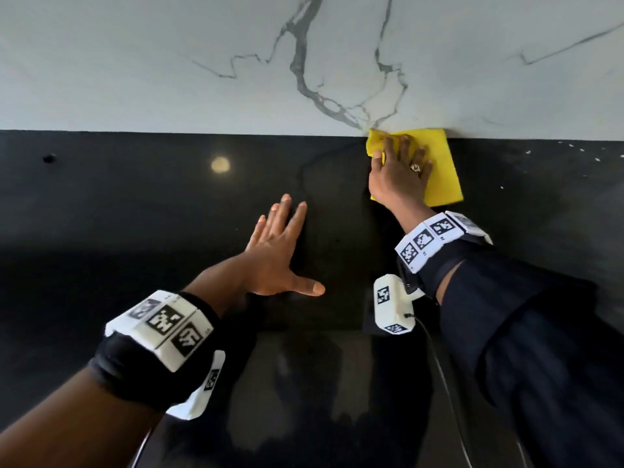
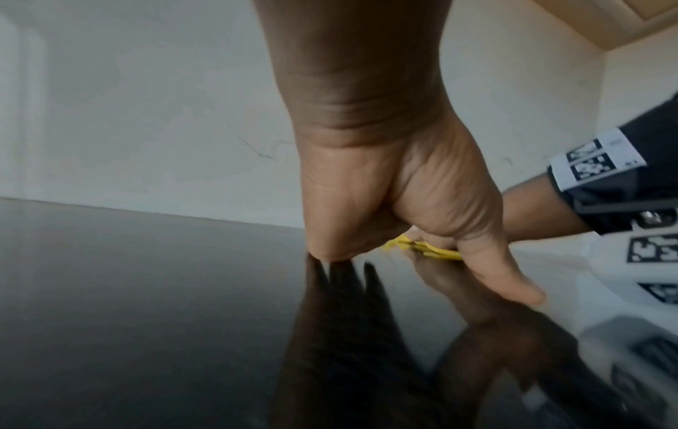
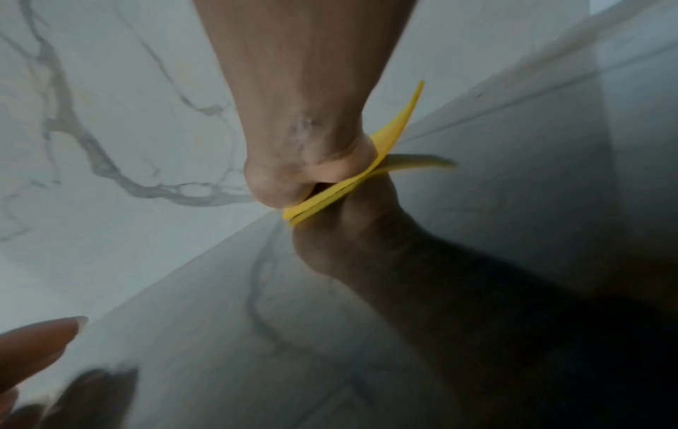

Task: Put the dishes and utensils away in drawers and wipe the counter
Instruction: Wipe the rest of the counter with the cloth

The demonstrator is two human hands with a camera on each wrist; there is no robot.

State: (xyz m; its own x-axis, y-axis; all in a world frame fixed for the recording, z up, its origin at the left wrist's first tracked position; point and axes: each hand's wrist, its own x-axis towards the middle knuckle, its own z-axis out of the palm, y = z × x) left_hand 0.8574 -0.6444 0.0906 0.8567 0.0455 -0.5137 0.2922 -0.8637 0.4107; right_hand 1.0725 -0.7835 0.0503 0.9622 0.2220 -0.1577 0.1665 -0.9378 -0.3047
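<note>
Head view. Black glossy counter [image 1: 135, 204] fills the lower two thirds of the frame; white veined marble backsplash [image 1: 169, 62] above it. Yellow cloth [image 1: 442, 170], right of centre, lies flat on the counter with its far edge against the backsplash. Right hand [image 1: 400, 173] lies on the cloth, fingers extended and spread, palm down, a ring [image 1: 415, 167] on one finger; the cloth's left part is covered by the hand. Left hand [image 1: 277, 248], centre frame, rests flat on the bare counter, fingers straight, thumb out, holding nothing. Both wrists carry bands with black-and-white markers. Small pale specks at the right edge of the counter, too small to identify.

Left wrist view. Heel of the left hand [image 2: 366, 188] seen from below, pressed to the counter [image 2: 128, 290]; its fingers are hidden. A strip of the cloth [image 2: 440, 252] shows beyond it. Lower right is blurred.

Right wrist view. Heel of the right hand [image 3: 293, 162] presses on the cloth [image 3: 330, 197]; fingers out of sight, one corner of the cloth lifted. Picture blurred; a fingertip of the left hand [image 3: 44, 345] cut off at lower left.
</note>
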